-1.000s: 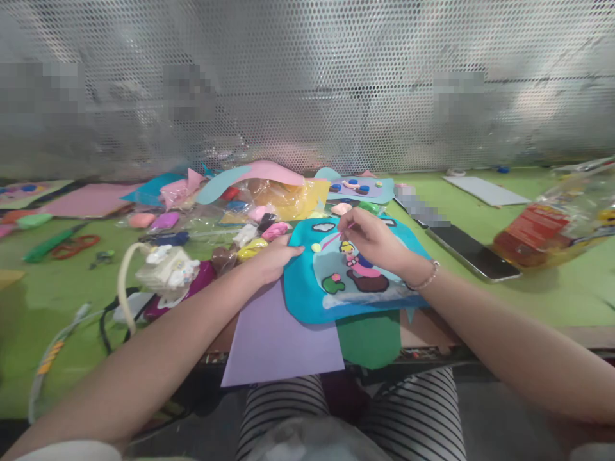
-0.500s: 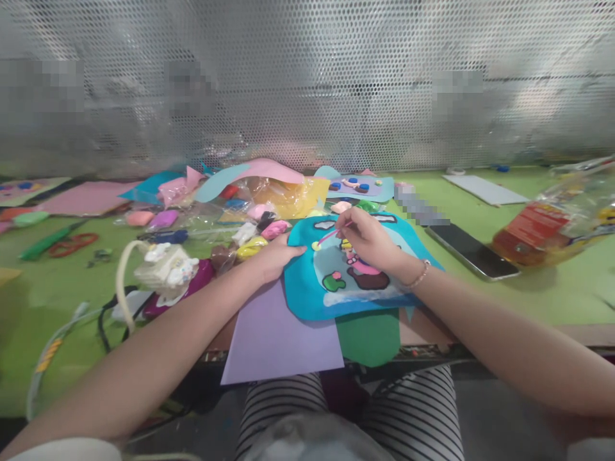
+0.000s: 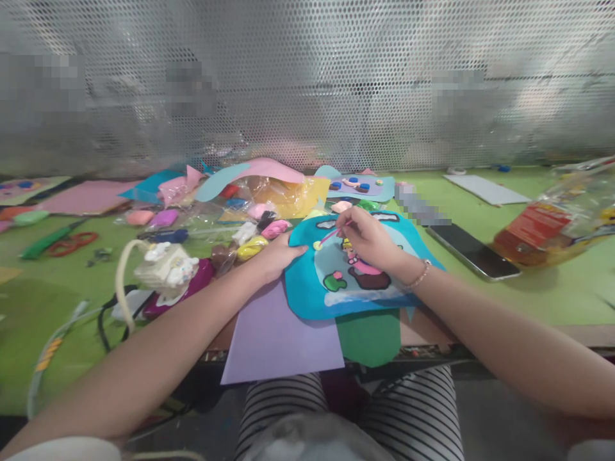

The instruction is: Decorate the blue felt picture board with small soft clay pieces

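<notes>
A blue foam sheet (image 3: 302, 291) with a clay picture on it lies at the table's front edge. My left hand (image 3: 284, 255) grips its left edge, thumb on top and fingers hidden underneath. In my right hand (image 3: 361, 235) a thin pink stick (image 3: 331, 235) is pinched, slanting down to the left. Its tip touches a small pale yellow clay piece (image 3: 318, 245) at the picture's upper left. Beside my right hand is a clay figure with yellow hair and a pink lower part (image 3: 368, 266). A green clay shape (image 3: 335, 282) with a pink top sits lower left.
Lilac sheet (image 3: 283, 339) and green sheet (image 3: 372, 339) overhang the front edge. Left are clay lumps (image 3: 252, 246), a white figured box with a cable (image 3: 168, 269) and red-handled scissors (image 3: 74, 244). A phone (image 3: 473, 250) and a bottle (image 3: 533, 234) lie right. Perforated metal (image 3: 307, 83) stands behind.
Almost nothing differs. My right hand and the stick stay over the yellow piece with only a tiny shift, and my left hand keeps its hold on the sheet.
</notes>
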Demonstrator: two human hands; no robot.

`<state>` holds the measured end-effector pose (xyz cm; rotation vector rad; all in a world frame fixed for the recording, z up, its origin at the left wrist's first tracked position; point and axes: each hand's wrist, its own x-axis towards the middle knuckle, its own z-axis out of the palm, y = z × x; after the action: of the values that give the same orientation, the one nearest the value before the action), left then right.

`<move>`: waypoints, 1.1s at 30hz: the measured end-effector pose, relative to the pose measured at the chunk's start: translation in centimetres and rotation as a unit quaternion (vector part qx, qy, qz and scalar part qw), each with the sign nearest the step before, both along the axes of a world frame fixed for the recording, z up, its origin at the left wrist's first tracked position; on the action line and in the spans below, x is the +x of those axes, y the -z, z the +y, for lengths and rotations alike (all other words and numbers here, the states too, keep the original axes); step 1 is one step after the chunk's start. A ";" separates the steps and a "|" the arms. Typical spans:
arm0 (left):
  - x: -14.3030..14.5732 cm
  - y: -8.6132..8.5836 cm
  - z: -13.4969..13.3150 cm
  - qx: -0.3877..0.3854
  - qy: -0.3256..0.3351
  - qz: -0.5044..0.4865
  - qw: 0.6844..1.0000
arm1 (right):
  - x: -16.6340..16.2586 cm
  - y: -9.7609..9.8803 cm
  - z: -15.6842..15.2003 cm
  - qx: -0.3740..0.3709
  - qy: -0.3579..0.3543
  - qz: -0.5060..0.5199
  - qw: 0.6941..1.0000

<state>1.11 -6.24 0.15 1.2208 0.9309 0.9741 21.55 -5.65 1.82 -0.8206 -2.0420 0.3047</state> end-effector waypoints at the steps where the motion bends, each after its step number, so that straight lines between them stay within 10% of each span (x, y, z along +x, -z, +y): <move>1: 0.0 0.0 0.0 0.005 -0.002 0.007 1.000 | 0.0 0.0 0.0 0.001 0.002 0.000 1.000; 33: 0.3 -0.3 -0.1 -0.082 -0.027 -0.026 0.996 | -0.4 0.9 0.3 -0.006 -0.001 0.001 1.000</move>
<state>1.45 -6.33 0.47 1.0326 0.9866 0.9479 21.11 -5.38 0.91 -0.8260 -2.0409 0.3193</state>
